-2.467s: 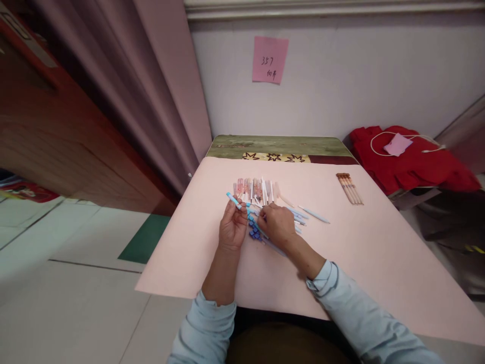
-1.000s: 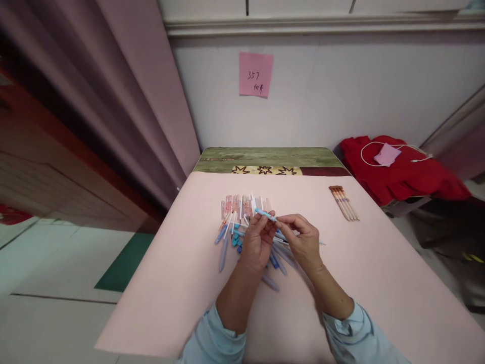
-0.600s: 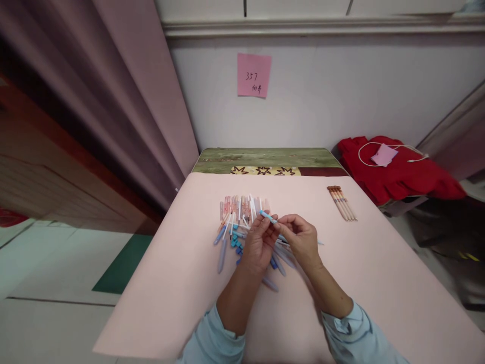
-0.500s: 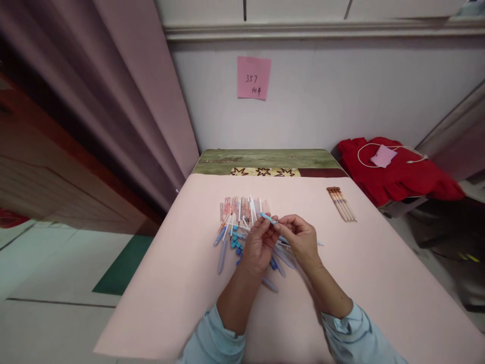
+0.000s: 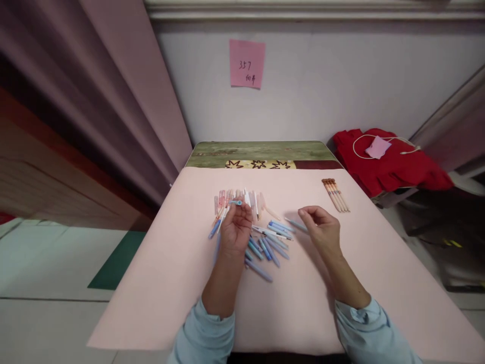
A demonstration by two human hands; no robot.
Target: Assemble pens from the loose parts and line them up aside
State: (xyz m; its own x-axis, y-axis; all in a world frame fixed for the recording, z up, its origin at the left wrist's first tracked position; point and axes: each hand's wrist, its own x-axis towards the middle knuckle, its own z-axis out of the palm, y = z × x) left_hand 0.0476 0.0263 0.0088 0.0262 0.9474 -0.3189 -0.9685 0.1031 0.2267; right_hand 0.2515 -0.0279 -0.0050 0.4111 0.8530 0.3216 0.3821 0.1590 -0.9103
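Observation:
My left hand [image 5: 235, 230] is closed around a light blue pen piece [image 5: 235, 202], whose tip sticks out above the fingers. It hovers over a loose pile of blue and pink pen parts [image 5: 261, 237] on the pink sheet [image 5: 182, 283]. My right hand [image 5: 322, 230] has drawn away to the right of the pile. Its fingers are curled in a loose pinch, and I cannot make out anything in them. A pale blue pen barrel [image 5: 295, 224] lies just left of its fingertips. A row of pink-patterned pen tubes [image 5: 235, 197] lies at the pile's far edge.
A small bundle of brown-tipped pens [image 5: 335, 194] lies at the sheet's far right. Beyond the sheet is a green patterned table top [image 5: 261, 150]. A red cloth [image 5: 390, 162] with a white cable sits to the right. A pink note [image 5: 247, 63] hangs on the wall; curtains stand left.
My hands, which met over one blue pen piece, have parted. The left hand kept the piece and moved left over the pile; the right hand swung out to the right.

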